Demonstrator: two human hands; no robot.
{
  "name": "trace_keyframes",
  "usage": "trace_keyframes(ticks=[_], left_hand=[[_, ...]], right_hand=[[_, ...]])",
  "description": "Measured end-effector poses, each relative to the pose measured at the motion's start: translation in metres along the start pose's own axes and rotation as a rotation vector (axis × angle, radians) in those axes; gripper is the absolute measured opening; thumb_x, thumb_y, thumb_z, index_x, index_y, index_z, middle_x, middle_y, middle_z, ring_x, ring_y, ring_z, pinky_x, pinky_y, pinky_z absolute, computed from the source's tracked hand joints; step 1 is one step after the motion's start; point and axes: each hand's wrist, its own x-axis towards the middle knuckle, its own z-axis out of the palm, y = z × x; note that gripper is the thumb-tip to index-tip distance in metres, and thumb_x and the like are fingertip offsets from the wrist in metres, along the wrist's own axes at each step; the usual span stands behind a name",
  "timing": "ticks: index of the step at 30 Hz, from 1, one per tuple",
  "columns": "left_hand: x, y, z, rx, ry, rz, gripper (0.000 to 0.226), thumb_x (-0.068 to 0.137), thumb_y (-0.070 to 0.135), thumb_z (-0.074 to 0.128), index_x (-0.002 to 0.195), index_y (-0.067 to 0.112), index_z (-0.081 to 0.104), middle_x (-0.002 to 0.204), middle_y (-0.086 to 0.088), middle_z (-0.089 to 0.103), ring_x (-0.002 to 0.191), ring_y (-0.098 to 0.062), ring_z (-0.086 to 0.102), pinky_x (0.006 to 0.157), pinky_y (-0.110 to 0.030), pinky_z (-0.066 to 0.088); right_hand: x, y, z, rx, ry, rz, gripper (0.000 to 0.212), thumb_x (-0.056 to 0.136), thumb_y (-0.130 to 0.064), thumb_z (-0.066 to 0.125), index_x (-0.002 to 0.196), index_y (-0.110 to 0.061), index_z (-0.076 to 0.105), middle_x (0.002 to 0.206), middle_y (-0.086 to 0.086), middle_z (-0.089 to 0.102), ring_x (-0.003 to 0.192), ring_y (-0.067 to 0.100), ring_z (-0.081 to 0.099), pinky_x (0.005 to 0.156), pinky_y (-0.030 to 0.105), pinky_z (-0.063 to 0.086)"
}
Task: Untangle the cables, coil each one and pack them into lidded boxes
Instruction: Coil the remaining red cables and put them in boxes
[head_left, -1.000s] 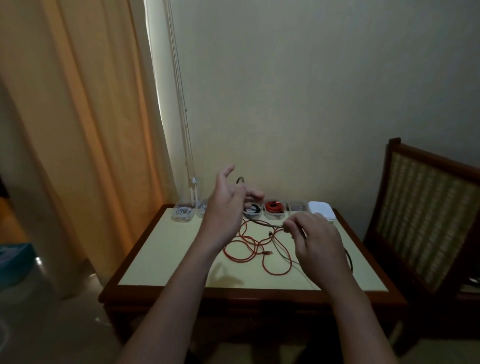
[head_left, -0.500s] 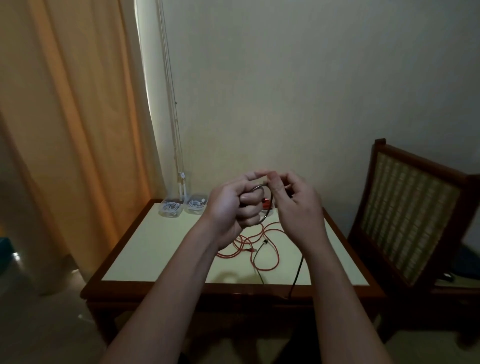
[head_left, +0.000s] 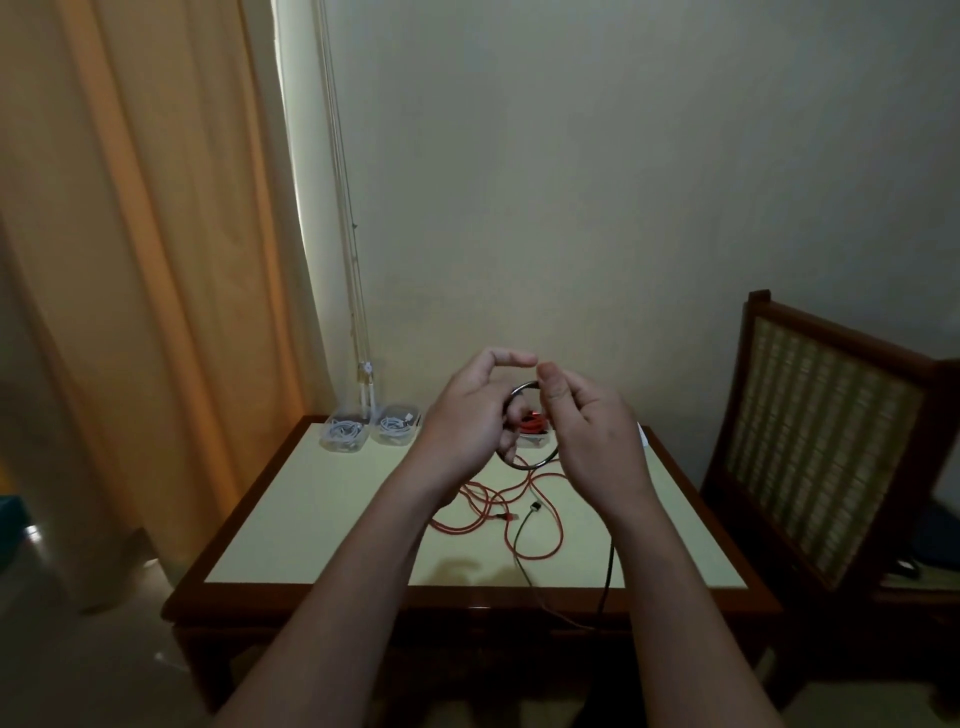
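Observation:
Both hands are raised above the table. My left hand (head_left: 470, 415) curls its fingers round a small loop of black cable (head_left: 535, 464). My right hand (head_left: 582, 421) pinches the same cable at the loop's top. The cable's tail (head_left: 609, 566) hangs from my right hand over the table's front edge. A tangle of red cable (head_left: 519, 504) lies on the table under my hands, with a black-tipped thin cable (head_left: 524, 525) across it. Two clear boxes (head_left: 370, 428) with coiled white cables stand at the back left. A box holding a red coil (head_left: 532, 428) shows between my hands.
The cream-topped wooden table (head_left: 311, 519) stands against the wall. A wooden chair with a woven back (head_left: 815, 431) is on the right. An orange curtain (head_left: 156, 260) hangs on the left, with blind cords (head_left: 358, 322) beside it.
My hands have come together and lifted the black cable off the table into a loop. The camera has shifted, and the boxes behind my hands are now mostly hidden.

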Motion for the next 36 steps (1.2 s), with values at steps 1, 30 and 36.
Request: trace_keyframes(ticks=[1, 30, 36], left_hand=[[0.001, -0.001, 0.001, 0.0, 0.009, -0.013, 0.024, 0.104, 0.009, 0.037, 0.114, 0.014, 0.058, 0.056, 0.005, 0.036, 0.044, -0.011, 0.027, 0.042, -0.023, 0.027], [0.025, 0.016, -0.062, -1.145, 0.407, -0.154, 0.024, 0.098, 0.002, 0.033, 0.092, 0.011, 0.054, 0.051, 0.006, 0.03, 0.035, -0.008, 0.021, 0.034, -0.02, 0.016], [0.023, 0.015, -0.037, -0.349, 0.499, 0.118, 0.029, 0.103, 0.005, 0.042, 0.127, 0.02, 0.049, 0.074, -0.005, 0.067, 0.057, -0.014, 0.062, 0.05, -0.02, 0.045]], right_hand=[[0.0, 0.0, 0.0, -0.002, -0.004, -0.003, 0.035, 0.105, -0.045, 0.043, 0.08, -0.035, 0.066, 0.057, -0.001, 0.05, 0.053, 0.004, 0.041, 0.05, 0.023, 0.03], [0.0, 0.043, -0.052, -0.24, 0.241, 0.073, 0.013, 0.093, -0.027, 0.071, 0.081, -0.026, 0.068, 0.074, -0.013, 0.066, 0.07, 0.003, 0.06, 0.06, 0.018, 0.042], [-0.006, 0.038, -0.036, -0.475, 0.044, -0.116, 0.019, 0.096, -0.032, 0.066, 0.079, -0.023, 0.071, 0.07, -0.014, 0.063, 0.069, 0.01, 0.06, 0.065, 0.034, 0.048]])
